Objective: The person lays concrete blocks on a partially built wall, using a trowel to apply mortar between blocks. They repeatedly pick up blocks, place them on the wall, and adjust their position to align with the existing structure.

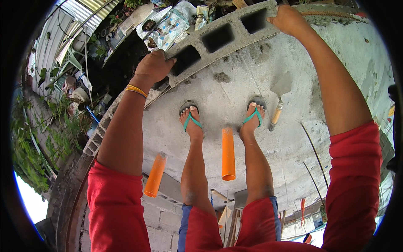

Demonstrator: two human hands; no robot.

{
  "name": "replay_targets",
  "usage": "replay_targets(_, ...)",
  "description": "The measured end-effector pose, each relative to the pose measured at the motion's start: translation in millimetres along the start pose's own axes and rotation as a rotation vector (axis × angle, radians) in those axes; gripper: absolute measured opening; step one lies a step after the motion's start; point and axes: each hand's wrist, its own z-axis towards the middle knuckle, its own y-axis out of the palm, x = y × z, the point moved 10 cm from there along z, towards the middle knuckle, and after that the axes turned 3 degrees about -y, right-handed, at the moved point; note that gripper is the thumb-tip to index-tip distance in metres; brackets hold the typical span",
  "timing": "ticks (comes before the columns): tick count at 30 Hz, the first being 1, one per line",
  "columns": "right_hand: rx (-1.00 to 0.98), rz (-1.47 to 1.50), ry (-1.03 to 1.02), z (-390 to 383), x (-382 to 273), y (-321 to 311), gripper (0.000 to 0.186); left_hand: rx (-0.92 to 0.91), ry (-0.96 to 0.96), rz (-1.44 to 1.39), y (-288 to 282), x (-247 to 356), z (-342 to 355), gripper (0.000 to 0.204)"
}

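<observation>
A grey hollow concrete block (216, 53) with three dark openings lies along the far edge of the concrete floor. My left hand (153, 68) grips its left end, the thumb near the first opening. At the other end, my right hand (290, 22) is closed over the corner, with its fingers partly hidden behind the block. A thin string line (235, 47) runs along the block's near side. Closer to my feet, a trowel (276, 115) with a wooden handle rests on the floor, its blade crusted with cement.
Two orange pipes (228, 155) stick up from the floor (168, 140), one between my legs and one to the left. Thin steel bars (314, 149) rise at the right. Wet mortar (331, 19) lines the edge beyond my right hand. Past the edge are plants (37, 143) and cement-stained sacks (168, 27).
</observation>
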Motion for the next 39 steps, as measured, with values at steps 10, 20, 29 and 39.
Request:
replay_targets(10,-0.054,0.081,0.037,-19.9,-2.7,-22.3,0.053,0.015,-0.052,-0.109,-12.0,3.9,-9.9,0.054)
replay_targets(20,0.183,0.250,-0.021,-55.7,-0.1,-55.5,0.043,0.065,-0.051,-0.173,-24.0,8.1,-21.5,0.059)
replay_targets(29,0.127,0.715,0.168,-192.6,34.3,33.6,0.026,0.116,-0.015,-0.250,-40.8,19.4,-30.0,0.063)
replay_targets(39,-0.201,0.801,0.237,-383.3,-6.9,136.4,0.031,0.341,0.162,-0.368,-69.3,49.8,-46.2,0.058)
